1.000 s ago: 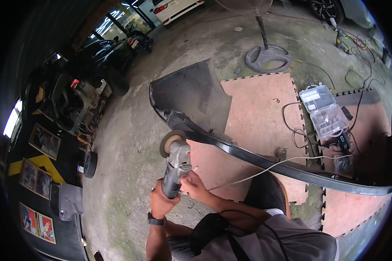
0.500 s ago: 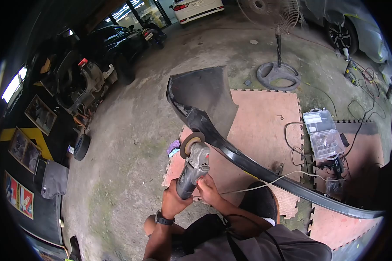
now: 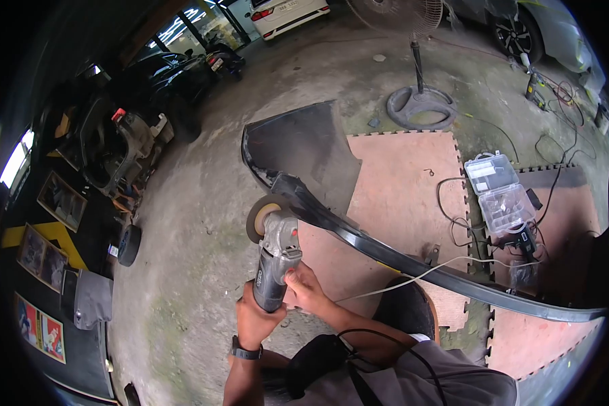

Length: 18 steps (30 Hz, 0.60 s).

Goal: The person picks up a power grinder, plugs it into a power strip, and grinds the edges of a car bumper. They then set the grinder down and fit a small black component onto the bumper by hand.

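A grey angle grinder (image 3: 272, 271) with a round abrasive disc (image 3: 256, 219) at its head is held in both my hands. My left hand (image 3: 256, 319), with a watch on its wrist, wraps the rear of the body. Higher up, my right hand (image 3: 307, 289) grips the right side, thumb near the head. The disc overlaps the left edge of a long black car body panel (image 3: 304, 145) in this view. That panel has a wide flat end and a narrow curved arm (image 3: 413, 271) reaching right, past my knee.
Pink foam mats (image 3: 406, 183) lie under the panel. To the right, a clear plastic case (image 3: 501, 196) stands open among cables. A pale cord (image 3: 433, 272) crosses the panel's arm. Beyond are a pedestal fan (image 3: 419, 101) and parked cars; framed pictures (image 3: 64, 198) line the left wall.
The grinder and both hands have shifted left relative to the panel. The camera view has also turned a little. A purple cloth by the disc is now hidden.
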{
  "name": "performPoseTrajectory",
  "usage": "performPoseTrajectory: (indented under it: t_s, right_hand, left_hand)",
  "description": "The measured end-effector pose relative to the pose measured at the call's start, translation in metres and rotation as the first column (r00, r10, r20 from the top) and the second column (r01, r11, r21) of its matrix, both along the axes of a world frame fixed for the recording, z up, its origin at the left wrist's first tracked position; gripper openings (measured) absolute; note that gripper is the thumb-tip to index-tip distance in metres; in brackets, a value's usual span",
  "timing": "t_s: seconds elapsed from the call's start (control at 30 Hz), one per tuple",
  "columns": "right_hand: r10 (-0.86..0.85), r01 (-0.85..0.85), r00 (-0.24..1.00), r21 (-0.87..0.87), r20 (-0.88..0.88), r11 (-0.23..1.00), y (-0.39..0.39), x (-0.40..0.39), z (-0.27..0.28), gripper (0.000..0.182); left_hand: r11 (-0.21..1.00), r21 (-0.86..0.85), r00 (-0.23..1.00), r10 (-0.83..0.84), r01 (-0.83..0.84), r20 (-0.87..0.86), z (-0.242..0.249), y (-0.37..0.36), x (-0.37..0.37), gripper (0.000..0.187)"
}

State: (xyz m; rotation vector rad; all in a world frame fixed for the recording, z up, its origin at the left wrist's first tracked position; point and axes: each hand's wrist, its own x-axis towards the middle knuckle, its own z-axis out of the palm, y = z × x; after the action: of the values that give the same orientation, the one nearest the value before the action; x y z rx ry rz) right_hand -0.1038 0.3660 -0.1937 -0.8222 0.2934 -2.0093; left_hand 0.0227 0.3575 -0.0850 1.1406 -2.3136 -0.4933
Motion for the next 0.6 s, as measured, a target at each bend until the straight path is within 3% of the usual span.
performPoseTrajectory:
  t_s: [0.1, 0.17, 0.3, 0.4, 0.47, 0.6]
  right_hand:
    - [0.005, -0.005, 1.000, 0.025, 0.007, 1.000, 0.004, 0.006, -0.022, 0.056]
    - [0.124, -0.134, 0.990, 0.196, 0.061, 0.971, 0.008, 0.008, -0.035, 0.055]
    - [0.064, -0.075, 0.995, 0.154, 0.076, 0.985, 0.005, 0.012, -0.029, 0.055]
    - [-0.008, 0.008, 1.000, 0.020, 0.029, 1.000, -0.002, 0.008, -0.002, 0.055]
    - [-0.040, 0.040, 0.999, -0.009, -0.009, 0.999, 0.005, 0.005, 0.017, 0.054]
    - [0.025, -0.025, 1.000, 0.099, 0.000, 0.995, 0.011, 0.008, 0.007, 0.053]
  left_hand:
    - [0.999, -0.038, 0.998, 0.022, -0.020, 0.065, -0.016, 0.002, 0.004, 0.057]
    - [0.998, 0.030, 0.990, 0.053, -0.057, 0.128, -0.023, 0.005, 0.007, 0.057]
    - [1.000, 0.017, 0.997, 0.023, -0.024, 0.079, -0.020, 0.004, 0.005, 0.055]
    - [0.999, -0.011, 0.995, 0.036, -0.035, 0.094, -0.003, -0.001, 0.005, 0.055]
    - [1.000, -0.012, 1.000, 0.000, 0.000, 0.009, 0.005, 0.000, 0.004, 0.054]
    - [0.999, -0.044, 0.995, 0.020, -0.016, 0.099, -0.003, -0.002, 0.011, 0.056]
